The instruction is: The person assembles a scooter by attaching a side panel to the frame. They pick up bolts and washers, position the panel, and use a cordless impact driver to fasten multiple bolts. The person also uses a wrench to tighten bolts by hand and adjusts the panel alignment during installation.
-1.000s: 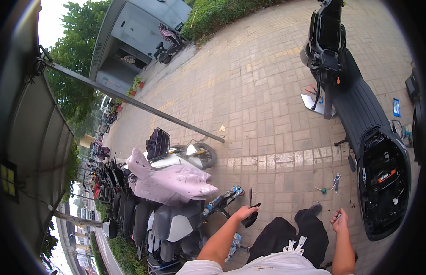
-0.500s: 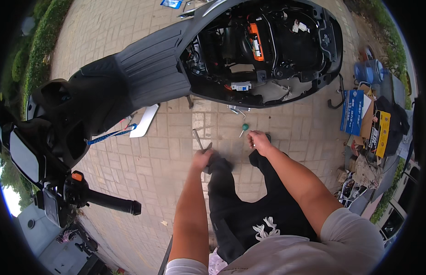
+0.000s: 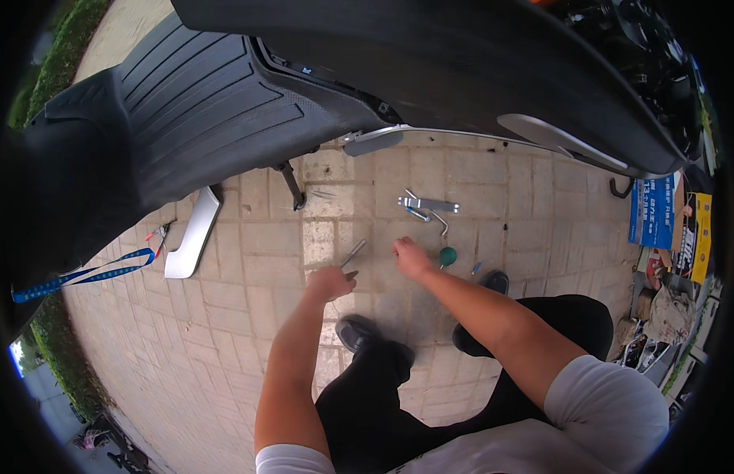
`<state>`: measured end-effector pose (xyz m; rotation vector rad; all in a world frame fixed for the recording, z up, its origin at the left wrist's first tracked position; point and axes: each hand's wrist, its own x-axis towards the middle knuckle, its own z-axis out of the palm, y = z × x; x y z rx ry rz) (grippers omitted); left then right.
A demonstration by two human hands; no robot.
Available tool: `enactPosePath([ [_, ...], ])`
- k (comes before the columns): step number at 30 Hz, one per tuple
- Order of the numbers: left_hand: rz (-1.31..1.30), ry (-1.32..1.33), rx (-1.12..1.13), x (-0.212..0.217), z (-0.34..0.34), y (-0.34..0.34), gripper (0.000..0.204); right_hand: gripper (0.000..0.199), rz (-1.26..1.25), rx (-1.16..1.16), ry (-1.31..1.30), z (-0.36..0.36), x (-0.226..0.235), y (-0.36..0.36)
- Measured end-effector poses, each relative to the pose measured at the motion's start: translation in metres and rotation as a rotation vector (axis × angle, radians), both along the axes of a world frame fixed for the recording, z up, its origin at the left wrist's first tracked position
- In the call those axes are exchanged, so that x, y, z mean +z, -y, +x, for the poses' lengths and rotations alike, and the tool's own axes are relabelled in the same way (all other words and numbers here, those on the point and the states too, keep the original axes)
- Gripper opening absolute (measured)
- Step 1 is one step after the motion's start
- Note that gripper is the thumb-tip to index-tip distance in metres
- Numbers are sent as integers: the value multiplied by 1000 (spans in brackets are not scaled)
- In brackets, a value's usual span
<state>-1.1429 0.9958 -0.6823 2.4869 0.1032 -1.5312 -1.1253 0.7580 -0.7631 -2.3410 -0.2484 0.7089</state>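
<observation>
My left hand point(image 3: 330, 284) is closed around a slim metal rod tool point(image 3: 353, 253), which slants up and right from the fingers. The end inside the hand is hidden, so its exact kind does not show. Just right of it, my right hand point(image 3: 412, 259) is curled closed above the paving; what its fingers hold, if anything, cannot be made out. Beside my right wrist lies a tool with a round green handle point(image 3: 447, 256), perhaps a screwdriver. Beyond the hands a flat silver bar point(image 3: 428, 205) lies on the ground with a bent metal rod point(image 3: 441, 223).
The scooter's dark body point(image 3: 430, 79) and ribbed footboard point(image 3: 209, 95) loom ahead, with its side stand point(image 3: 291, 186) down. Left lie a silver panel point(image 3: 195, 237), red-handled pliers point(image 3: 158, 233) and a blue strap point(image 3: 90, 276). Boxes point(image 3: 653, 212) stand right; my shoes point(image 3: 358, 333) are near.
My view has dipped and come closer to the scooter's side, which now covers its open compartment. My right hand has moved leftward past the green-handled tool, nearer my left hand, which still holds the rod.
</observation>
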Motion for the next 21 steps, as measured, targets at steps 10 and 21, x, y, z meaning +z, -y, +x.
enactPosePath([
  [10, -163, 33, 34, -49, 9, -31, 52, 20, -32, 145, 187, 4, -22, -16],
  [21, -707, -284, 927, -32, -4, -26, 51, 39, 329, -304, -461, 0, 0, -34],
])
